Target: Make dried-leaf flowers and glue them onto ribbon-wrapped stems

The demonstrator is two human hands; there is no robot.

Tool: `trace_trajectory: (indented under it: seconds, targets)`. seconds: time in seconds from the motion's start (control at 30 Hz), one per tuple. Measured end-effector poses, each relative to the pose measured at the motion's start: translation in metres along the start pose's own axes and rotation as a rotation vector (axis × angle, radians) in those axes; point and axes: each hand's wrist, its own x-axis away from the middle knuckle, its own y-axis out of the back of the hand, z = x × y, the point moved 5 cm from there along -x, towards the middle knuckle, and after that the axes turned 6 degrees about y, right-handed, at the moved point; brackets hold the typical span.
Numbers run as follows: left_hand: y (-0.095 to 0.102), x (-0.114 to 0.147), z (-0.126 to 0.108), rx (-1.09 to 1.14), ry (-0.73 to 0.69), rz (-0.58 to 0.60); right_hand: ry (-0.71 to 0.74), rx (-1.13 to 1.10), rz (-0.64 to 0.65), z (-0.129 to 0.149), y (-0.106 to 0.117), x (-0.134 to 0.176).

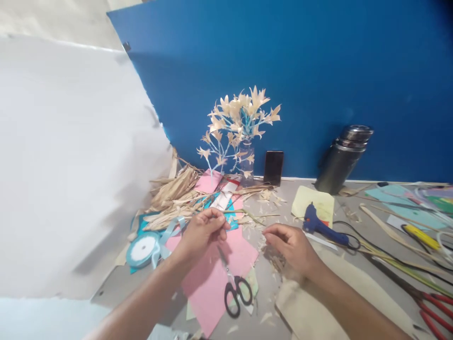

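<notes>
My left hand (pixel 207 230) is closed over pink paper (pixel 226 264), thumb against curled fingers; what it pinches, if anything, is too small to make out. To its right, my right hand (pixel 292 245) has thumb and fingertips together, also with nothing I can name. A thin greenish strip (pixel 246 215) runs between the hands, its end close to my right fingertips; I cannot tell whether either hand grips it. Black-handled scissors (pixel 233 285) lie on the pink paper below the hands. Left of my left hand is a spool of light blue ribbon (pixel 143 249).
Cream flowers (pixel 244 111) stand in a clear bottle at the back, beside a phone (pixel 273 167) and a dark flask (pixel 343 158). Dried husks (pixel 177 191) pile at left. Rightward lie a blue glue gun (pixel 323 226), a yellow cutter (pixel 421 236) and red-handled pliers (pixel 433 307).
</notes>
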Motion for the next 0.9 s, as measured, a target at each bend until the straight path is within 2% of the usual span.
trace_trajectory:
  seconds: [0.1, 0.2, 0.3, 0.4, 0.5, 0.57, 0.67, 0.73, 0.8, 0.9]
  targets:
    - [-0.009, 0.009, 0.032, 0.065, 0.127, 0.051, -0.002, 0.019, -0.001, 0.000, 0.001, -0.001]
    - [-0.015, 0.018, 0.049, 0.073, 0.197, 0.090, -0.012, 0.024, -0.010, 0.000, 0.003, -0.001]
    - [-0.007, 0.011, 0.051, 0.050, 0.219, 0.085, -0.030, 0.007, -0.016, 0.000, 0.003, -0.002]
    - [0.002, -0.009, 0.048, 0.052, 0.235, 0.052, -0.052, -0.014, -0.023, 0.000, 0.004, -0.003]
    - [0.003, -0.025, 0.047, 0.053, 0.280, 0.047, -0.047, -0.017, -0.057, 0.002, 0.009, -0.005]
    - [0.004, -0.025, 0.046, -0.017, 0.281, -0.013, -0.044, -0.025, -0.102, 0.003, 0.017, -0.007]
    - [0.014, -0.007, 0.033, -0.400, 0.153, -0.200, -0.050, -0.073, -0.203, 0.000, 0.035, -0.012]
    - [0.018, 0.010, 0.018, -0.695, -0.027, -0.325, -0.054, -0.140, -0.286, -0.004, 0.047, -0.016]
    - [0.017, 0.023, 0.010, -0.856, -0.124, -0.312, -0.066, -0.221, -0.365, -0.010, 0.057, -0.020]
    - [0.005, 0.026, 0.011, -0.937, -0.193, -0.144, -0.077, -0.296, -0.422, -0.014, 0.060, -0.022]
